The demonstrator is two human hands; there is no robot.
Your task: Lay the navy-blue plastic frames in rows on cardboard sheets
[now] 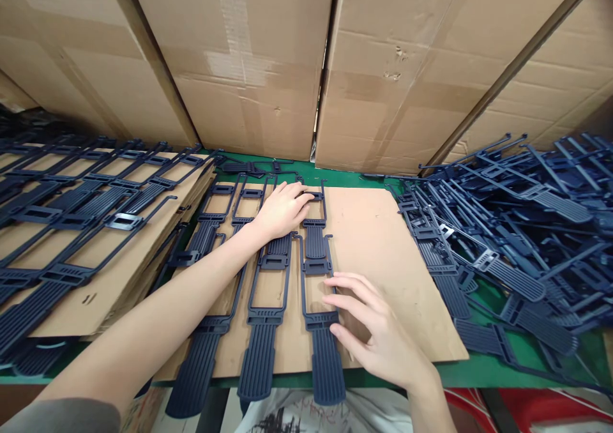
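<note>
Dark blue plastic parts, each with a ribbed paddle and an open rectangular frame, lie in two rows on a cardboard sheet. My left hand reaches over the far row with its fingers stretched out, the fingertips at the upper end of a far part. Some of the parts beneath that hand are hidden. My right hand is open, fingers apart, at the right side of the near right part. Its fingertips are at that part's frame edge; I cannot tell if they press on it. Left of it lies another ribbed part.
A stack of cardboard sheets with rows of similar parts stands at the left. A tangled heap of such parts covers the right of the green table. Large cardboard boxes form a wall along the back.
</note>
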